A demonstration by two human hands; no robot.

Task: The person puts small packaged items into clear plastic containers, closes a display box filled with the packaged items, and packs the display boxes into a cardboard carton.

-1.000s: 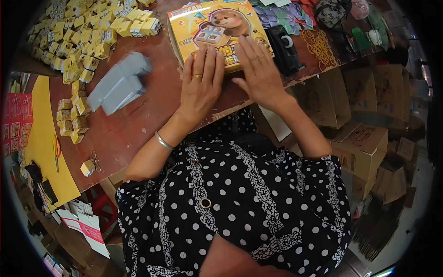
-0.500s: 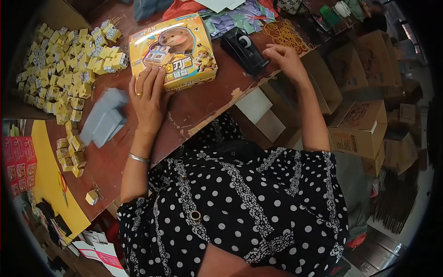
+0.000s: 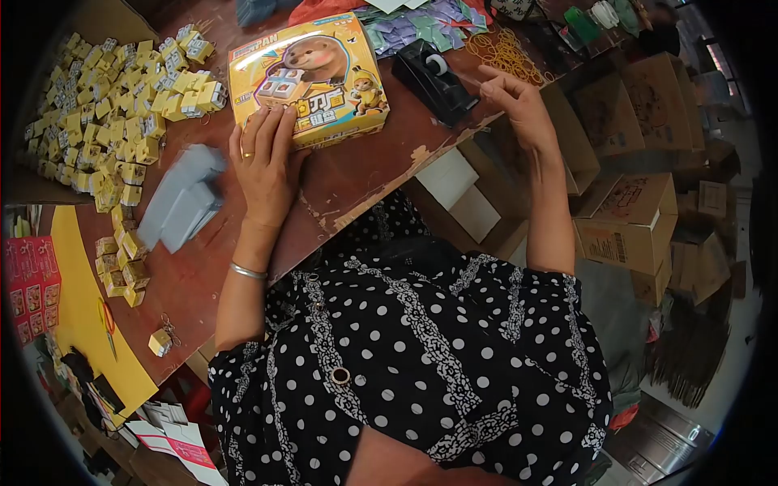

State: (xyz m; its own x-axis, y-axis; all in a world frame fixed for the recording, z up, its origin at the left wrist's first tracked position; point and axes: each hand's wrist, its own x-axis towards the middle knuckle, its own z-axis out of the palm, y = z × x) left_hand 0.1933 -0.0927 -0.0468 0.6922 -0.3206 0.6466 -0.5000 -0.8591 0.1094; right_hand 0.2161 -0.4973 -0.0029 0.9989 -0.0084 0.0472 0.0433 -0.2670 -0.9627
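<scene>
A yellow printed box (image 3: 324, 69) with a cartoon animal on its lid lies closed on the red-brown table (image 3: 356, 178). My left hand (image 3: 266, 166) rests on the box's near left corner, fingers stretched over the lid. Right of the box stands a black tape dispenser (image 3: 429, 85) with a roll in it. My right hand (image 3: 519, 105) is just beyond the dispenser's near end, thumb and index finger pinched together. A thin clear strip seems to run from the dispenser to these fingertips, but it is hard to make out.
Many small yellow-and-white keychain blocks (image 3: 105, 113) are heaped at the left, near grey-blue flat pieces (image 3: 182, 198). Scissors (image 3: 108, 324) lie on a yellow sheet (image 3: 77, 267). Rubber bands (image 3: 506, 55) lie behind the dispenser. Cardboard boxes (image 3: 624, 223) stand at the right.
My right hand has left the box and gone to the tape dispenser, then drawn slightly away from it. My left hand stays at the box. The view has shifted.
</scene>
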